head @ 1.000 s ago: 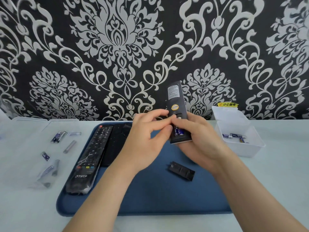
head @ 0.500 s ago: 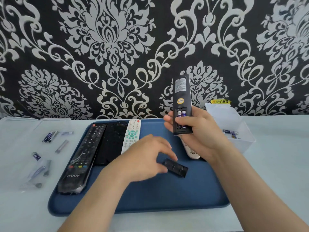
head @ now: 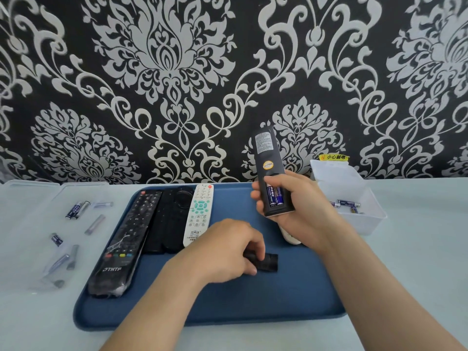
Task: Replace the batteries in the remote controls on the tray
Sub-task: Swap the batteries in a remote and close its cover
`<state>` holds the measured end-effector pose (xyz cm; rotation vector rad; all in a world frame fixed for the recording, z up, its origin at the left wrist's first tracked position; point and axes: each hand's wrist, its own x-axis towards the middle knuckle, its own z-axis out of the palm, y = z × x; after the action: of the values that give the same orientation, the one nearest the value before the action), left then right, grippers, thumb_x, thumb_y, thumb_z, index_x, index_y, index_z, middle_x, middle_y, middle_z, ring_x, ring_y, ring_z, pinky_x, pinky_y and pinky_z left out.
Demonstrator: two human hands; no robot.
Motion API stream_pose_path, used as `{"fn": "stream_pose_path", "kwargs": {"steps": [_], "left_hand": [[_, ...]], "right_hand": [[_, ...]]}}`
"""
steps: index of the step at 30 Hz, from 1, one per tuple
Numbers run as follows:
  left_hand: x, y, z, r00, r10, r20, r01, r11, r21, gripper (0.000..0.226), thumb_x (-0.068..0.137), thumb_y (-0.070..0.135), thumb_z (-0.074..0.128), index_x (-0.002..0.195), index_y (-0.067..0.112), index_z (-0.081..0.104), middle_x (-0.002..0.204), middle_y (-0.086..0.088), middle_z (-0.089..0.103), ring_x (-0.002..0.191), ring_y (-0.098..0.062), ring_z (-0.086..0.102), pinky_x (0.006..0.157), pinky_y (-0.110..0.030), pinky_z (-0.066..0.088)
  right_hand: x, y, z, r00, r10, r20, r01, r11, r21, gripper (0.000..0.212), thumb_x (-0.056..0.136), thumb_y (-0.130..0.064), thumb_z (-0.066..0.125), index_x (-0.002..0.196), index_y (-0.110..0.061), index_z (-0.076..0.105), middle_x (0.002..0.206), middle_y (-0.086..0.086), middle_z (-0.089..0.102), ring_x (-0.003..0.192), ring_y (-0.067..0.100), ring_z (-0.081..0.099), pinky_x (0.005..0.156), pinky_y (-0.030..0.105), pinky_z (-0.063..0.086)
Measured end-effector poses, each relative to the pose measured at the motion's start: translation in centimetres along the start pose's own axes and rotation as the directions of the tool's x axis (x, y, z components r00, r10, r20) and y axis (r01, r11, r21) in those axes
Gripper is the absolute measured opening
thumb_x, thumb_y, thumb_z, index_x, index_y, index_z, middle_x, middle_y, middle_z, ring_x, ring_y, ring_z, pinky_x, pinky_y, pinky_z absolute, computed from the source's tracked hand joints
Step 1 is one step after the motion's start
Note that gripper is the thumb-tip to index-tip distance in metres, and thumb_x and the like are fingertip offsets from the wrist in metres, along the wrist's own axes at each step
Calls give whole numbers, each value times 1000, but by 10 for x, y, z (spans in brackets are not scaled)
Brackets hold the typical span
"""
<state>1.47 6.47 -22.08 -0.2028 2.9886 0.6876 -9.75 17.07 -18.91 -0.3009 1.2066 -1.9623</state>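
Left hand point(head: 228, 249) was moved off remote point(head: 268, 163), lid point(head: 269, 262) now pinched at tray point(head: 253, 305) middle | remote gripped upright by right hand point(head: 304, 214) over tray's far edge | batteries point(head: 276, 196) are in, lid likely put on next

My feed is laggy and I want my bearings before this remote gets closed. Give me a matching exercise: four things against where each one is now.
Things
1. open-backed black remote
2. battery cover
3. white remote with green buttons
4. white bin

Places
A. lying face up on the tray
B. on the table right of the tray, batteries inside
C. held upright in the right hand
D. down at the tray, pinched by the left hand

Pairs: 1-C, 2-D, 3-A, 4-B
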Motion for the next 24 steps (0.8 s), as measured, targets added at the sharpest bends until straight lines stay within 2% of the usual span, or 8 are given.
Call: {"fn": "stream_pose_path", "kwargs": {"steps": [4,7,9,11,13,16,21,24], "left_hand": [[-7,-3,-16,990,-79,-120,46,965,-257,10,74,22,76,80,30,73,73,15,68,70,-1,61,70,-17,48],[-11,-11,-31,951,-150,-270,-13,853,-522,13,81,16,73,79,29,74,67,11,68,65,-8,61,68,-22,47],[-11,-13,-34,916,-199,-348,-67,781,-622,16,81,11,74,80,28,74,76,1,71,74,-22,64,75,-30,51],[-9,-11,-34,879,-243,-410,-105,740,-664,23,80,4,73,79,28,73,77,4,71,74,-15,64,74,-25,51],[-7,-9,-34,828,-283,-485,-142,730,-668,30,79,1,73,83,30,71,77,9,70,74,-6,63,72,-16,50],[-6,-8,-36,755,-325,-570,-160,751,-640,26,78,6,75,91,27,68,86,5,66,75,-7,61,74,-16,50],[-10,-8,-34,782,-132,-610,-155,906,-394,42,62,29,87,100,31,68,106,18,58,100,-2,58,79,-12,47],[-9,-7,-33,779,-63,-624,-140,952,-271,48,62,30,86,105,29,66,110,20,57,107,-1,54,84,-7,42]], "right_hand": [[1,2,-5,999,-30,-10,27,969,-246,15,89,-1,62,100,-9,55,87,12,59,69,18,62,56,26,50],[0,3,-7,998,5,62,21,908,-419,18,89,-3,65,101,-10,54,79,7,58,63,13,60,52,24,49],[-1,5,-5,989,62,134,1,906,-423,17,91,-4,62,106,-7,56,76,6,59,62,12,60,52,24,48],[-3,7,-3,975,106,194,-31,933,-358,14,94,-6,58,107,-4,59,79,7,62,66,14,63,55,25,51],[-4,8,0,962,140,235,-77,963,-256,14,93,-11,57,104,-4,62,81,9,67,70,20,67,58,25,54],[-3,13,5,956,128,263,-98,987,-125,21,87,-15,59,103,-3,64,84,12,70,73,24,68,62,27,58],[-1,18,10,967,55,249,-58,998,5,29,82,-12,60,107,0,63,86,13,71,71,21,68,64,30,59],[-1,18,10,970,28,240,-31,999,10,22,87,-9,58,107,-1,62,85,11,72,71,22,69,65,29,59]]}}
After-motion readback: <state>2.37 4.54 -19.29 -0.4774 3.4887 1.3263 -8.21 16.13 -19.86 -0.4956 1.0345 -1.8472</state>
